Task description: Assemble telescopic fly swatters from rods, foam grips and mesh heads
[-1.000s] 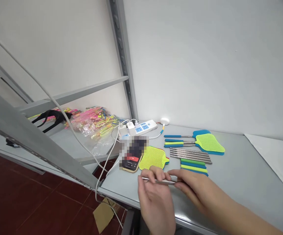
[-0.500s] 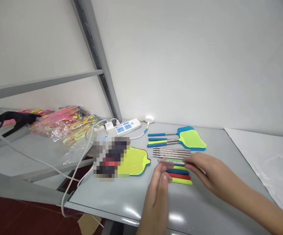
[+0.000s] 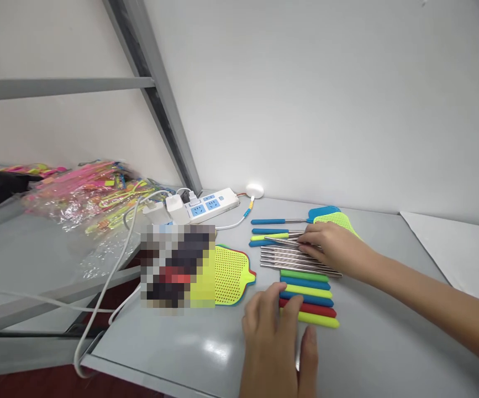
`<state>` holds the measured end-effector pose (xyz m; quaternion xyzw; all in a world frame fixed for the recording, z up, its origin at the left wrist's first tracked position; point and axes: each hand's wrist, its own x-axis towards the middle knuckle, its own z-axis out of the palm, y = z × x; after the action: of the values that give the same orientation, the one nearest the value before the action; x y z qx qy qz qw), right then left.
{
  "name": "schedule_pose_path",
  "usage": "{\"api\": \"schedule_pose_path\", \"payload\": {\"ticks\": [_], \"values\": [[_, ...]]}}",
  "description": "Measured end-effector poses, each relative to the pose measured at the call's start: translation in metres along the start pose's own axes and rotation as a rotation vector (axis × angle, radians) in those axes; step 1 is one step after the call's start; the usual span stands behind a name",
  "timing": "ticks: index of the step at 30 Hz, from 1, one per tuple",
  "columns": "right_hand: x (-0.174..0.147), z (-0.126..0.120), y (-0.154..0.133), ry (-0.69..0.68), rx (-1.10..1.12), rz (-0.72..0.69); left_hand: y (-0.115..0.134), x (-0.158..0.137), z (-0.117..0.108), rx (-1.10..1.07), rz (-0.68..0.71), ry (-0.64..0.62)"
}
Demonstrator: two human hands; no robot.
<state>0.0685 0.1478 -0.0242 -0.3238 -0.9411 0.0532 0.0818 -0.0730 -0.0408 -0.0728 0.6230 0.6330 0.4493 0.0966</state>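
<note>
Where a grey table [image 3: 388, 342] meets a plain white wall, a white power strip [image 3: 206, 205] lies at the back beside a slanted grey metal post [image 3: 156, 105]. The right hand [image 3: 333, 249] rests on a row of steel rods [image 3: 293, 258], its fingers [image 3: 308, 239] together, pinching 1 rod's end. The left hand [image 3: 278, 342] lies flat, fingers spread and holding nothing, fingertips touching the near ends of 5 coloured handle grips [image 3: 311, 301] just in front of the rods

Shiny metal rods [image 3: 297, 261] lie beside matt coloured grips [image 3: 309, 298] and perforated plastic mesh [image 3: 229, 268] on a glossy table [image 3: 198, 348].
</note>
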Motion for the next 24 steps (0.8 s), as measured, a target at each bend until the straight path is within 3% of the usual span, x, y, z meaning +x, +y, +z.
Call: {"api": "schedule_pose_path", "payload": {"ticks": [4, 15, 24], "values": [[0.0040, 0.0006, 0.0032, -0.016, 0.005, -0.029, 0.0003, -0.0016, 0.0067, 0.145, 0.044, -0.108], [0.0037, 0.0062, -0.0036, -0.016, -0.111, -0.104, 0.0031, -0.0003, 0.0018, 0.245, 0.124, -0.213], [-0.0007, 0.0053, -0.0001, -0.009, -0.081, -0.112, 0.0020, -0.0032, 0.0102, 0.277, 0.099, -0.160]]}}
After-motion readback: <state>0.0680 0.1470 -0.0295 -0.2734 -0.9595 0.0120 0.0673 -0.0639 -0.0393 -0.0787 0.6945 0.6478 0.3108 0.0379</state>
